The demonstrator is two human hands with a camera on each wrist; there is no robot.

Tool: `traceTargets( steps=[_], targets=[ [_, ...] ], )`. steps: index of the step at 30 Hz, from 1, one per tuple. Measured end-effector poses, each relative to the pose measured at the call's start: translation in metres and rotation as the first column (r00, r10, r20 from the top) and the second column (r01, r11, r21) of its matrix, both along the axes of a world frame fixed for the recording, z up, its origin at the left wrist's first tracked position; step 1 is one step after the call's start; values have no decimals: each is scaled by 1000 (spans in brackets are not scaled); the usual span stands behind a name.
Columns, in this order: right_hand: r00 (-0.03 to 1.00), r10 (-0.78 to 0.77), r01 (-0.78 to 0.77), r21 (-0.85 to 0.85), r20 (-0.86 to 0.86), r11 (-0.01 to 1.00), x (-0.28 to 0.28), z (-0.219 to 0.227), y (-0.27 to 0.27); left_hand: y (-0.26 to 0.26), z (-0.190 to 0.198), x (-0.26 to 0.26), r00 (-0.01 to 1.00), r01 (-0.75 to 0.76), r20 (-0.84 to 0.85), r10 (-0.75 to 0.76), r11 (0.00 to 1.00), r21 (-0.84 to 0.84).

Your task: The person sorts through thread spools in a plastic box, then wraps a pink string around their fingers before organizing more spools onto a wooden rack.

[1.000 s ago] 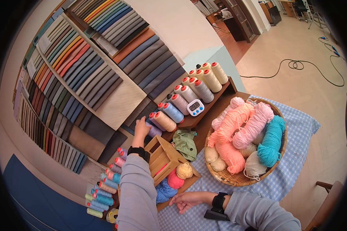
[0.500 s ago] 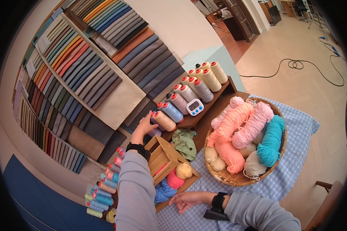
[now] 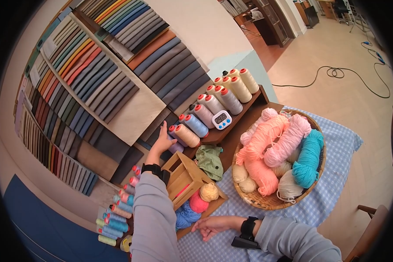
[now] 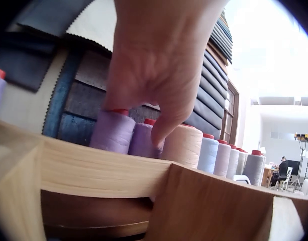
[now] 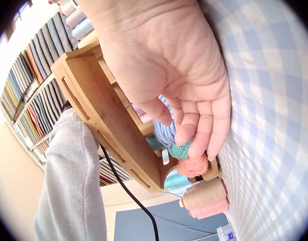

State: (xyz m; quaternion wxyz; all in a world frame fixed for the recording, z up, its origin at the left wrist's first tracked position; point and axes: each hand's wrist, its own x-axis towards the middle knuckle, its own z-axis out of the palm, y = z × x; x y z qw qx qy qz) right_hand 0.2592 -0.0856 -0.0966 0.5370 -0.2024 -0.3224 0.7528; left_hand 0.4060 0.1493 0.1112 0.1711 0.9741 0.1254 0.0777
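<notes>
My left hand is at the left end of the cone row, beside a purple thread cone, one finger stretched out straight and the thumb spread. In the left wrist view the hand hangs over two purple cones; its thumb reaches the second purple cone, beside a peach cone. The other fingertips are hidden there. My right hand rests on the checked cloth near the wooden crate; in the right wrist view its palm shows, fingers loosely bent and holding nothing.
A wicker basket of yarn skeins stands at the right. Several cones and a white timer stand on the dark shelf. Green cloth lies beside the crate, yarn balls below it. Fabric samples hang behind.
My left hand has shifted slightly beside the purple cones, and one finger now stands straighter and apart from the thumb. The right hand has stayed in place.
</notes>
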Motion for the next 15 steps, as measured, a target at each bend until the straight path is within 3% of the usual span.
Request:
traceTargets(
  steps=[4, 6, 10, 13, 15],
  targets=[
    [1000, 0, 0, 7, 6, 1000, 1, 0, 1, -1, 8, -7, 995, -20, 99, 33, 992, -124],
    [1000, 0, 0, 1, 8, 1000, 1, 0, 0, -9, 17, -17, 997, -62, 24, 76, 935, -349],
    [1000, -7, 7, -17, 18, 1000, 0, 3, -1, 14, 33, -32, 999, -13, 27, 22, 956, -293],
    [1000, -8, 9, -10, 20, 1000, 0, 2, -1, 3, 65, -65, 993, -113, -77, 93, 938, -326],
    [1000, -6, 6, -9, 23, 1000, 1, 3, -2, 22, 77, -88, 983, -172, -113, 147, 949, -264]
  ],
)
